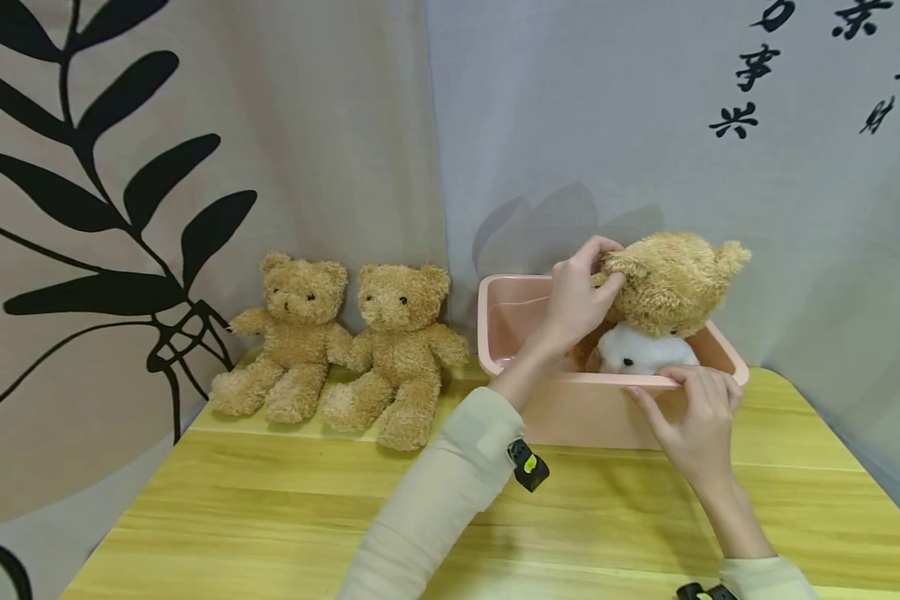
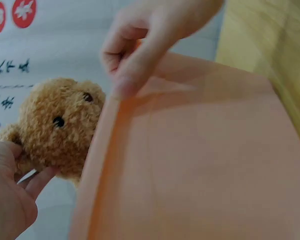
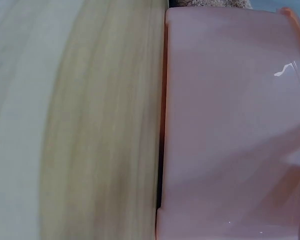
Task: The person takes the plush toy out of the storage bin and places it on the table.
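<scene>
1. Gripping a brown bear [image 1: 671, 283] by the head, the left hand [image 1: 581, 300] holds it over the pink bin [image 1: 570, 408].
2. Right hand [image 1: 693, 417] pinches the near rim, steadying.
3. Best lifted straight, clear of the white toy [image 1: 641, 350].
4. 2 bears [image 1: 345, 346] sit apart.

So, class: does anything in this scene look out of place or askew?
Nothing damaged or spilled. One brown bear, gripped by the left hand, sits tilted atop a white toy in the pink bin.
</scene>
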`<state>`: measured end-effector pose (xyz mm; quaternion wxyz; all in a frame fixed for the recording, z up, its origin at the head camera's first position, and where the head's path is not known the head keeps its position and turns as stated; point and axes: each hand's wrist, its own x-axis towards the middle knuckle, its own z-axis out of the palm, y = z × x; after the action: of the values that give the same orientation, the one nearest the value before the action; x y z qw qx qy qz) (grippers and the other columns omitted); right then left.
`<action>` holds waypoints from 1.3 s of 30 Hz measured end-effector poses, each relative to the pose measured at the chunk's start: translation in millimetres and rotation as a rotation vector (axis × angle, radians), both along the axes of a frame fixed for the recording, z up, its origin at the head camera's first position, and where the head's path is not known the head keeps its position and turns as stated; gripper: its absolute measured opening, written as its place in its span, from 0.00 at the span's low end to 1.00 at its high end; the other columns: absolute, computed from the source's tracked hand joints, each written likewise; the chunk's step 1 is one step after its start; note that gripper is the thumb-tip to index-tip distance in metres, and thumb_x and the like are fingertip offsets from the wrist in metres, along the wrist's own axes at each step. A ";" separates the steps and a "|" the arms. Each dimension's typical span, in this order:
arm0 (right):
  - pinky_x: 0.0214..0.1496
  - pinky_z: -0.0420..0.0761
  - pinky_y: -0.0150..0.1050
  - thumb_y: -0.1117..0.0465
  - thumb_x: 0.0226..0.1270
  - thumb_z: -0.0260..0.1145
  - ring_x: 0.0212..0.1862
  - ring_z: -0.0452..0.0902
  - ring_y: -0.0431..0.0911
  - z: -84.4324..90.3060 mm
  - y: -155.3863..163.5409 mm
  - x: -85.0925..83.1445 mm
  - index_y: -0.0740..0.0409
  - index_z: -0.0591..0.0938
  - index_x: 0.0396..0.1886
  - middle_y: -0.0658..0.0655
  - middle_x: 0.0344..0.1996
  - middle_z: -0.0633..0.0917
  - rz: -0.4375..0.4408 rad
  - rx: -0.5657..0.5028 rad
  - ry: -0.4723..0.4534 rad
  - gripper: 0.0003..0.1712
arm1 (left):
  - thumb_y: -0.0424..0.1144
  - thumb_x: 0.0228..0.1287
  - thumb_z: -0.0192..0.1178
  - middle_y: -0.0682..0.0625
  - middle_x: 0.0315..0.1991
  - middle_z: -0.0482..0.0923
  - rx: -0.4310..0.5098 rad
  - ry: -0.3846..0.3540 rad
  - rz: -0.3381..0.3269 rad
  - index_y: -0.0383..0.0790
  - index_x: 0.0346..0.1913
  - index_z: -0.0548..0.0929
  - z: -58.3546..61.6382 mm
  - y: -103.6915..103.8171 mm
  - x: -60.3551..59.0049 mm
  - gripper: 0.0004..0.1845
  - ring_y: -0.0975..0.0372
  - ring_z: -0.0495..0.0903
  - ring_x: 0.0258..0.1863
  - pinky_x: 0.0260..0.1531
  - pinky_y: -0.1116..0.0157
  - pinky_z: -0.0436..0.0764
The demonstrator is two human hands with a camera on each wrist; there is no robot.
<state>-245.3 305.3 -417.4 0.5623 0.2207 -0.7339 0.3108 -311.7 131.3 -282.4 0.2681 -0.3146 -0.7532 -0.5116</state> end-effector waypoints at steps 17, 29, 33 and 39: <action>0.60 0.52 0.41 0.32 0.62 0.68 0.38 0.71 0.61 0.4 -0.8 -0.7 0.70 0.81 0.35 0.65 0.32 0.82 0.005 0.000 -0.013 0.39 | 0.20 0.60 0.59 0.38 0.43 0.87 0.293 0.067 0.025 0.27 0.47 0.81 32.2 -47.9 6.1 0.12 0.57 0.88 0.42 0.45 0.73 0.82; 0.60 0.51 0.41 0.33 0.63 0.68 0.36 0.70 0.61 2.3 0.0 -1.7 0.70 0.81 0.34 0.64 0.31 0.82 0.008 0.006 -0.004 0.38 | 0.20 0.62 0.59 0.37 0.41 0.86 0.401 0.060 0.065 0.27 0.47 0.81 44.2 -76.5 10.9 0.11 0.55 0.87 0.39 0.44 0.68 0.84; 0.60 0.51 0.41 0.33 0.63 0.68 0.36 0.70 0.60 2.2 1.4 -1.8 0.69 0.81 0.34 0.64 0.31 0.82 0.007 0.006 -0.008 0.39 | 0.23 0.62 0.59 0.39 0.43 0.87 0.336 -0.028 0.097 0.29 0.48 0.82 26.9 -79.8 8.1 0.12 0.55 0.87 0.40 0.44 0.70 0.84; 0.60 0.50 0.41 0.32 0.63 0.67 0.37 0.70 0.60 0.0 1.3 -0.9 0.69 0.81 0.35 0.64 0.31 0.82 0.007 0.008 -0.021 0.39 | 0.25 0.61 0.59 0.45 0.32 0.83 0.228 -0.165 0.062 0.32 0.50 0.80 -7.3 -87.0 2.5 0.14 0.66 0.77 0.26 0.28 0.73 0.77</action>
<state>-246.1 306.6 -417.5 0.5525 0.2222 -0.7402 0.3124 -309.3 44.3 -289.6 0.2549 -0.2158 -0.7191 -0.6094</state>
